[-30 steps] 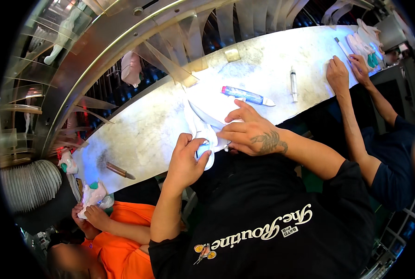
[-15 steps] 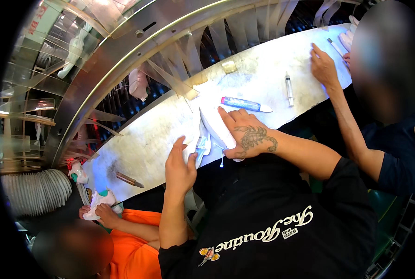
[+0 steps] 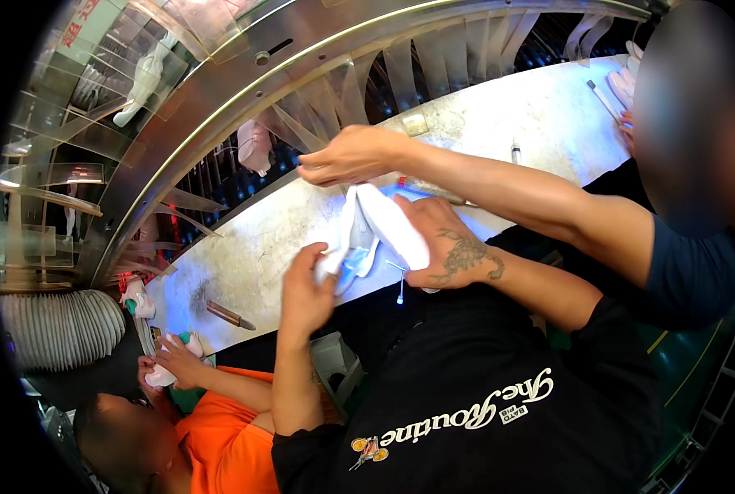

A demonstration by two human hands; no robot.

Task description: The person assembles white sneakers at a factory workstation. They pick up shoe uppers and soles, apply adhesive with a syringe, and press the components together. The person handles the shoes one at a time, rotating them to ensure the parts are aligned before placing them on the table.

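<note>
A white shoe (image 3: 394, 226) is tilted up above the near edge of the pale worktable, its opening spread and light blue showing inside. My right hand (image 3: 450, 245) wraps round the shoe's right side, fingers on the far side and thumb below. My left hand (image 3: 306, 288) pinches the shoe's left edge between thumb and fingers. Below the shoe hangs a thin white stick (image 3: 400, 286) with a bright tip. Behind my right hand lies a tube with a red cap (image 3: 403, 182), partly covered by a co-worker's forearm (image 3: 499, 185) that reaches across to the left.
The worktable (image 3: 244, 247) curves along a machine with clear strip curtains (image 3: 400, 70). A brown-handled tool (image 3: 229, 314) lies to the left, a clear syringe (image 3: 516, 153) to the right. A person in orange (image 3: 227, 428) handles a white shoe (image 3: 162, 375). A ribbed hose (image 3: 63, 329) stands far left.
The right co-worker's arm has swung left across the table, beyond my shoe. My left hand has shifted slightly left and now pinches the shoe's edge. The shoe's opening is spread wider.
</note>
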